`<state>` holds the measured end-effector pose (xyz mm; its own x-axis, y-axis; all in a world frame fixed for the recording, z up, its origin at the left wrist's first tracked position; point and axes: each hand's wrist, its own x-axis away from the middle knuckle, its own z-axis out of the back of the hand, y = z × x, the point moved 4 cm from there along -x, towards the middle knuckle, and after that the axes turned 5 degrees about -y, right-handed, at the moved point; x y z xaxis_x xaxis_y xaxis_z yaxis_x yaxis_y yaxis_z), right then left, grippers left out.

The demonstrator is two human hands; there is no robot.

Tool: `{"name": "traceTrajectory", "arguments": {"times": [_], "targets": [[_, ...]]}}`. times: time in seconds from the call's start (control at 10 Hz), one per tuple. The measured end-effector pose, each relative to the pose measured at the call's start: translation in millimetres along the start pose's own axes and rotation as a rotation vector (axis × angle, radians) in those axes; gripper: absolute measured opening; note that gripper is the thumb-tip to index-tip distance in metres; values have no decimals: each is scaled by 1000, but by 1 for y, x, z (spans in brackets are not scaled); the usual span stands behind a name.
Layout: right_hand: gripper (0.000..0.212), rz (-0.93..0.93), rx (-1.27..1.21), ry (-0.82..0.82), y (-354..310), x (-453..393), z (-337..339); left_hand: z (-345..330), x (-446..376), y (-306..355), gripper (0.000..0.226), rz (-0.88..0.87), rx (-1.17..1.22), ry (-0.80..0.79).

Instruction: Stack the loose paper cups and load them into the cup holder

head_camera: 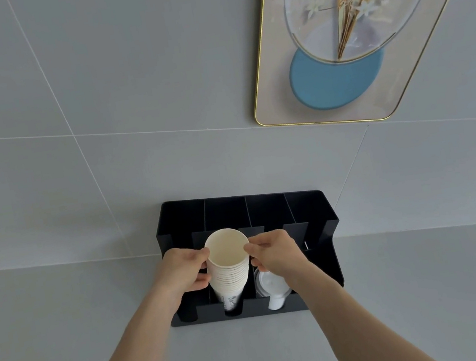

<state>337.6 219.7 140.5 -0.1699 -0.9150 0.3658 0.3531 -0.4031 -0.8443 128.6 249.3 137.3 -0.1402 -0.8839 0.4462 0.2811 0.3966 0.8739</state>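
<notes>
A tall stack of white paper cups (229, 270) stands mouth-up in the second slot from the left of a black cup holder (313, 209). My left hand (182, 271) grips the stack's left side near the rim. On the right side of the top cup, my right hand (274, 252) pinches the rim. The stack's base shows through the slot's front notch. Both forearms reach in from the bottom of the view.
A stack of white lids (271, 287) fills the slot to the right of the cups. The holder sits on a grey counter (67, 332) against a grey tiled wall. A gold-framed picture (339, 83) of a vase hangs above right.
</notes>
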Motion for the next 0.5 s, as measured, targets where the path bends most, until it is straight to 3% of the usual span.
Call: {"name": "traceTrajectory", "arguments": {"times": [0.1,0.3,0.4,0.5], "targets": [[28,18,21,13,0,4,1,-1,3,0,17,-16,-15,12],[42,85,246,106,1,17,11,1,16,4,34,-125,-339,64],[31,89,387,91,2,33,21,2,24,6,62,-160,-458,89],[66,72,535,139,0,52,33,4,33,12,77,-247,-616,135]]}}
